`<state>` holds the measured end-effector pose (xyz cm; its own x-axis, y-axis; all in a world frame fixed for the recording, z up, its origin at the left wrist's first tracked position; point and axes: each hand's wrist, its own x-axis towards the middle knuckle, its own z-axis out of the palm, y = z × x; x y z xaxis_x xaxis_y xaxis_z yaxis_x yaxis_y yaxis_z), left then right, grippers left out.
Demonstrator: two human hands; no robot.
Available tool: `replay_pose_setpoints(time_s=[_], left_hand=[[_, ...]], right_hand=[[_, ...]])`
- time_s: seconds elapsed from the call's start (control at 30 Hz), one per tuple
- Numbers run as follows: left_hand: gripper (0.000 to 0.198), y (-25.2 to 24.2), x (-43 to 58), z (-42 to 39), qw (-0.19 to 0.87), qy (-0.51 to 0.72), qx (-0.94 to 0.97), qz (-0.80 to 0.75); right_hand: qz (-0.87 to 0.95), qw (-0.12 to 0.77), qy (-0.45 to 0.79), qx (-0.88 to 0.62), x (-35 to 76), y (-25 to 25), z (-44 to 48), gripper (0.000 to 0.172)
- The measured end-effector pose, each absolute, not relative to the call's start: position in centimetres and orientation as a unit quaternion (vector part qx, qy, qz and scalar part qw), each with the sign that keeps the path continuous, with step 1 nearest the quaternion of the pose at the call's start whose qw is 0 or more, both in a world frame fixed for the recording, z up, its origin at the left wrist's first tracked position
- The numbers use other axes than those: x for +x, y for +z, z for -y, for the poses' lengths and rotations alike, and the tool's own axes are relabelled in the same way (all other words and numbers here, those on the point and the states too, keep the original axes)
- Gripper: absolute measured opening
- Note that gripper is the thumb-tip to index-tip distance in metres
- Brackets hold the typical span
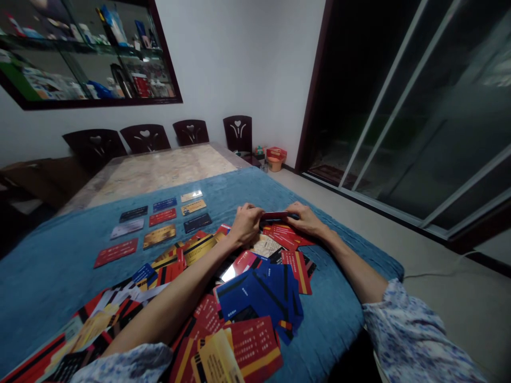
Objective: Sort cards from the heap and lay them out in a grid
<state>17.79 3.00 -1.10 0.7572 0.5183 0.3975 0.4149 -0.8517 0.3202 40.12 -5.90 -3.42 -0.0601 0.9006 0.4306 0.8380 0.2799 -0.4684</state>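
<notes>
My left hand [246, 223] and my right hand [302, 217] pinch opposite ends of a dark red card [274, 215], seen nearly edge-on; whether it is one card or a small stack I cannot tell. Below my hands spreads a loose heap of plastic cards: blue ones [255, 292], red ones with a gold stripe [257, 346], and gold ones [217, 359]. My left forearm crosses over the heap and hides part of it. Left of my hands, several cards lie apart in rows, among them a red card [116, 252], a gold card [159, 235] and a dark card [197, 223].
A blue cloth [223, 186] covers the near part of the table; its marble top [167, 166] shows beyond. Dark chairs [238, 133] stand along the far sides. An orange bucket [274, 162] is on the floor in the corner. Sliding glass doors [431, 133] are on the right.
</notes>
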Motion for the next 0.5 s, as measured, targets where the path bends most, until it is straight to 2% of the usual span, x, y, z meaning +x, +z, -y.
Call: replay_pose_setpoints(time_s=[0.23, 0.5], left_hand=[[0.027, -1.74, 17.94, -3.45, 0.144, 0.264, 0.915, -0.267], [0.029, -1.89, 17.86, -3.64, 0.149, 0.275, 0.912, -0.264]], right_hand=[[0.712, 0.353, 0.039, -0.606, 39.95, -3.41, 5.92, 0.023], [0.682, 0.421, -0.013, -0.598, 40.07, -3.48, 5.66, 0.017]])
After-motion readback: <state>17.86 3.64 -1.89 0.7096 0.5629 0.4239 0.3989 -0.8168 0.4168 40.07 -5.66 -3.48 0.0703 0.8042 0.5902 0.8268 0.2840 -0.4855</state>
